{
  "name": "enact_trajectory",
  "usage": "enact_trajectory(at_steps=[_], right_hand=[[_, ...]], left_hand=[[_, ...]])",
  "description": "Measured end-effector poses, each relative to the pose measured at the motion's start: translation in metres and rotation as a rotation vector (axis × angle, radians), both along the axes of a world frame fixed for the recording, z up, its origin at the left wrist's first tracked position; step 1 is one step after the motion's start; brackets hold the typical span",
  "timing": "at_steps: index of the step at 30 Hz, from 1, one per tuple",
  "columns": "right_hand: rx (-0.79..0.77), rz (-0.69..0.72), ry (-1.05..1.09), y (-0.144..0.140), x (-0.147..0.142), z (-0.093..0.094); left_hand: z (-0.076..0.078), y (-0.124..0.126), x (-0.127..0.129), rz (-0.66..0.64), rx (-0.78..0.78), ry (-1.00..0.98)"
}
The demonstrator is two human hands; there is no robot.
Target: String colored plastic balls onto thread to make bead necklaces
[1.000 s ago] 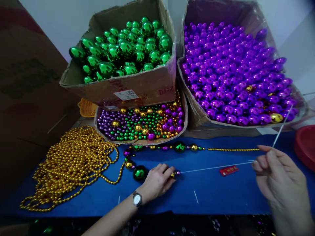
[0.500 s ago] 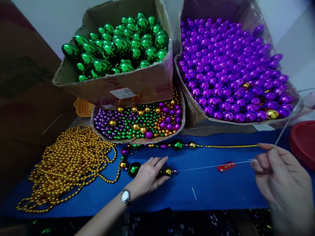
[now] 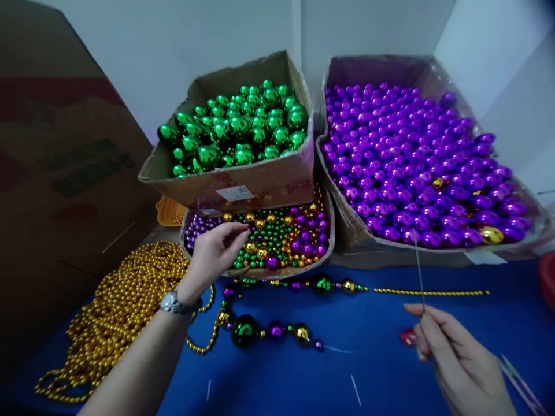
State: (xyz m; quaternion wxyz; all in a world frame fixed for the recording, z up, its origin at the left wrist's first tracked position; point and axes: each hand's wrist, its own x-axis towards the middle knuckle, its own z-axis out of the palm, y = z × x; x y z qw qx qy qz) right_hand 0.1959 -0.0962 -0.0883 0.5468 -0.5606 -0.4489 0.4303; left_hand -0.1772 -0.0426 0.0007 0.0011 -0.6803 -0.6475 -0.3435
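Observation:
My left hand (image 3: 221, 251) is raised over a shallow box (image 3: 332, 248) of small purple, green and gold beads. Its thumb and fingertips are pinched together; whether a bead is between them I cannot make out. My right hand (image 3: 455, 352) is closed on a thin, pale string (image 3: 419, 271) whose end stands up above the fingers. On the blue table lies a strand of mixed beads, with a big green bead (image 3: 244, 330), a gold bead (image 3: 302, 333) and a small purple end bead (image 3: 318, 345). A fine thread trails right from that end. A gold beaded length (image 3: 429, 292) continues the strand's upper row.
Behind stand a carton (image 3: 269, 188) of green ornament-like beads and a larger carton (image 3: 347, 216) of purple ones. A heap of gold bead chains (image 3: 134, 300) lies left, near a tall brown box (image 3: 65, 173). A red packet (image 3: 406, 337) lies beside my right hand.
My left hand has let go of the bead strand and moved up and left over the box of small beads. My right hand has moved left and lower in view, still pinching the string.

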Motion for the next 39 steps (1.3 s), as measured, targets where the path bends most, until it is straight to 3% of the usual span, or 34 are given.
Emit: enact_trajectory(at_steps=[2, 6, 9, 11, 13, 15, 21, 29, 31, 34, 39], right_hand=[[-0.051, 0.082, -0.047, 0.0, 0.004, -0.008], [-0.099, 0.171, -0.098, 0.0, 0.003, -0.02], [-0.118, 0.204, -0.12, -0.001, -0.005, -0.02], [-0.142, 0.244, -0.14, -0.002, -0.009, -0.018], [-0.162, 0.283, -0.166, -0.003, -0.012, -0.016], [-0.156, 0.304, -0.187, -0.003, -0.015, -0.013], [-0.085, 0.349, -0.224, -0.004, -0.026, -0.006], [-0.034, 0.387, -0.271, -0.009, -0.037, 0.002], [-0.038, 0.391, -0.283, -0.012, -0.037, 0.005], [-0.028, 0.381, -0.307, -0.016, -0.038, 0.007], [-0.003, 0.354, -0.347, -0.017, -0.042, 0.009]], left_hand=[[0.023, 0.013, -0.006, 0.037, 0.095, 0.023], [0.086, 0.058, -0.01, 0.1, 0.269, 0.182], [0.122, 0.111, -0.017, 0.175, 0.154, 0.402], [0.134, 0.144, -0.022, 0.195, -0.11, 0.532], [0.137, 0.169, -0.025, 0.172, -0.348, 0.619], [0.135, 0.181, -0.025, 0.143, -0.459, 0.67], [0.126, 0.18, -0.021, 0.095, -0.428, 0.724], [0.128, 0.185, -0.015, 0.062, -0.525, 0.528], [0.125, 0.186, -0.014, 0.063, -0.48, 0.482], [0.124, 0.177, -0.012, 0.074, -0.283, 0.386], [0.137, 0.121, 0.005, 0.018, 0.109, 0.302]])
